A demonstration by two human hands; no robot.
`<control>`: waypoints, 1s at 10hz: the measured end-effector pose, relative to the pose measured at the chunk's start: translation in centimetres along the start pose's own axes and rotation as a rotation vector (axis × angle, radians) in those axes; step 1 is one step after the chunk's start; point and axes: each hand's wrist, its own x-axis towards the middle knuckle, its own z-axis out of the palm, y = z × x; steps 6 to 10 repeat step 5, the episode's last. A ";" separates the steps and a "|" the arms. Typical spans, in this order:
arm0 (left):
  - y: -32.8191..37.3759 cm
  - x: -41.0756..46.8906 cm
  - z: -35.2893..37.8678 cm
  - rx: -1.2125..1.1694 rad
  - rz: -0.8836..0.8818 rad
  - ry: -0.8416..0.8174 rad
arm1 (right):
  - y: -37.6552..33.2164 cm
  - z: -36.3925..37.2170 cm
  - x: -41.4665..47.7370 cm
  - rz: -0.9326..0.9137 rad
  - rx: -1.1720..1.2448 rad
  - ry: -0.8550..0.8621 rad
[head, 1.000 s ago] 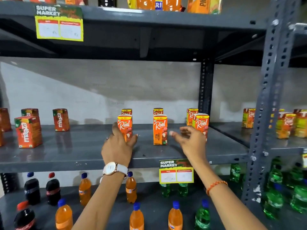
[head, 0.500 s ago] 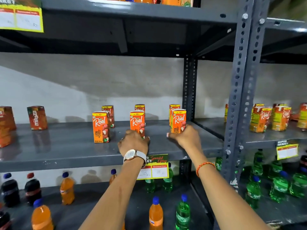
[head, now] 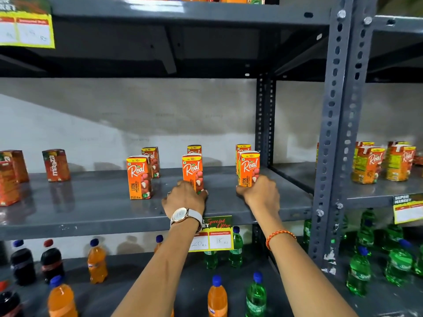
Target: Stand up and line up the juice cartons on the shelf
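Left hand: our left hand (head: 185, 197) is curled around the foot of the middle front carton (head: 192, 172), fingers wrapped at its base, thumb side to the right.
Right hand: our right hand (head: 259, 193) is closed on the lower part of the right front carton (head: 249, 168), fingers hidden behind it, so we cannot tell how tightly it is held.
Cartons in hand: both stand upright on the grey shelf (head: 91, 213), near its front edge.
Free carton: there's a third front carton (head: 139, 177) to the left, upright, well apart from our left hand.
Back row: three more cartons sit behind, one behind each front one, partly hidden.
Writing: the orange cartons read "Real" in white script, "LITCHI" down the side, a yellow top band with "10/-".
Left neighbours: darker red cartons (head: 56, 165) read "maaza", printed sideways.
Price tag: a yellow tag (head: 211, 234) on the shelf edge says "Special Offer", handwritten "18 Rs".
Wrists: a pale-strapped watch (head: 180, 215) on the left, an orange braided band (head: 280, 236) on the right.
Materials: boxy printed cartons, smooth painted metal shelving, a perforated upright post (head: 338, 133).
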 end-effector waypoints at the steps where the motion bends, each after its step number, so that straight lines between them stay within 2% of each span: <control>1: 0.0 -0.1 -0.1 0.013 -0.002 -0.012 | 0.0 0.1 0.0 -0.003 -0.039 -0.016; 4: 0.2 0.0 -0.6 0.034 -0.016 -0.046 | 0.0 0.2 -0.1 0.004 -0.119 -0.027; 5: -0.3 -0.7 -0.6 -0.099 -0.006 -0.079 | 0.1 -0.4 -0.6 0.044 -0.082 0.044; 10: -0.3 -0.7 -0.6 -0.099 -0.006 -0.079 | 0.1 -0.4 -0.6 0.044 -0.082 0.044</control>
